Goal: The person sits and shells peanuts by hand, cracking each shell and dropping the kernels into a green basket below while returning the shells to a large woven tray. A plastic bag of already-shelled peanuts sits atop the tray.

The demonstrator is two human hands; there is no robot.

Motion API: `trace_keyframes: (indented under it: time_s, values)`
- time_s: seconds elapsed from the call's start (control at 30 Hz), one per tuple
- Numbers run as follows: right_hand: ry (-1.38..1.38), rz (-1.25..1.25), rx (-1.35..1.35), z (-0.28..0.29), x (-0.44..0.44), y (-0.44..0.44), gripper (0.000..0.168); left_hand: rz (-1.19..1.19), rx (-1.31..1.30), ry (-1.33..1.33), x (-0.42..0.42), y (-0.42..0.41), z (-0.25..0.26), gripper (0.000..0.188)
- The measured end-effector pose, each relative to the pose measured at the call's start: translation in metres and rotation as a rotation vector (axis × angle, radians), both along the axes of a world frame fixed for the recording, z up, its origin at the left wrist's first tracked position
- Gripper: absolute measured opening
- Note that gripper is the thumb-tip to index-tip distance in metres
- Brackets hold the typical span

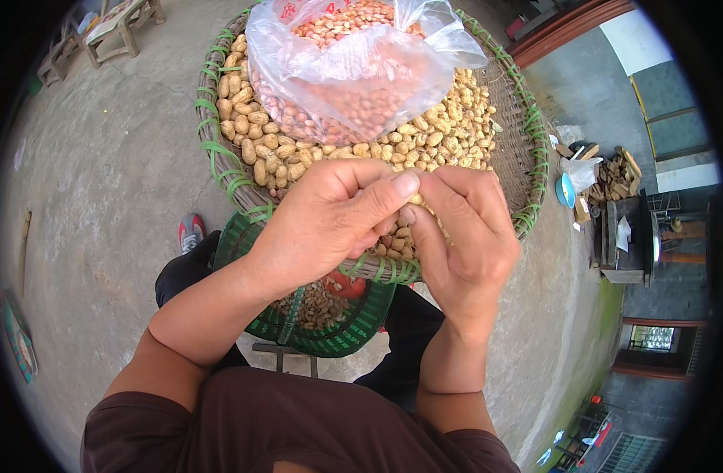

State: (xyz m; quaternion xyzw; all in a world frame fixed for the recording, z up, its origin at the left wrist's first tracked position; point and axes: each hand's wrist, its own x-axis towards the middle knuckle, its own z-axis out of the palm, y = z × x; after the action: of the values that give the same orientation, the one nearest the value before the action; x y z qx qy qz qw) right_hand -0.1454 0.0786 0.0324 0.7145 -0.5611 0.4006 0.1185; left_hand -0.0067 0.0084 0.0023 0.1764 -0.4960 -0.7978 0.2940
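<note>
My left hand and my right hand meet over the near part of a round woven basket, whose rim is bound with green strips. Between their fingertips is a peanut in its shell, mostly hidden by the thumbs. Unshelled peanuts cover much of the basket. On them, at the far side, lies a clear plastic bag full of shelled pink peanuts. Below the basket's near rim, between the knees, a green plastic basket holds empty shells and something red.
Wooden benches stand at the far left on the concrete floor. At right are stacked firewood, a blue basin and a dark stove-like structure. Another green-edged basket lies at the left edge.
</note>
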Motion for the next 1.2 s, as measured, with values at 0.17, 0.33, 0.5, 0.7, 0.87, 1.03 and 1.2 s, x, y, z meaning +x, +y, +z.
trace_keyframes:
  time_s: [0.17, 0.33, 0.5, 0.7, 0.87, 1.03, 1.2]
  values:
    - [-0.113, 0.034, 0.022, -0.004, -0.003, -0.002, 0.023, -0.021, 0.044, 0.049, 0.001, -0.001, 0.0, 0.034]
    - [-0.236, 0.087, 0.048, -0.007, -0.003, -0.002, 0.021, -0.064, 0.058, 0.077, 0.002, -0.002, 0.001, 0.033]
    - [-0.269, 0.104, 0.104, -0.006, -0.003, -0.002, 0.021, -0.052, 0.009, 0.06, 0.002, -0.002, -0.002, 0.031]
    - [-0.444, 0.132, 0.192, -0.011, -0.002, -0.001, 0.021, -0.048, 0.038, 0.065, 0.003, -0.002, -0.004, 0.031]
    - [-0.737, 0.229, 0.276, -0.015, -0.005, -0.001, 0.024, -0.041, 0.098, 0.075, 0.004, -0.002, -0.006, 0.032]
    - [-0.549, 0.219, 0.194, -0.013, -0.004, -0.005, 0.026, -0.106, 0.225, 0.155, 0.004, -0.005, -0.004, 0.032]
    - [-0.324, 0.241, 0.075, -0.012, -0.002, -0.008, 0.028, -0.197, 0.32, 0.201, 0.008, -0.011, -0.003, 0.034]
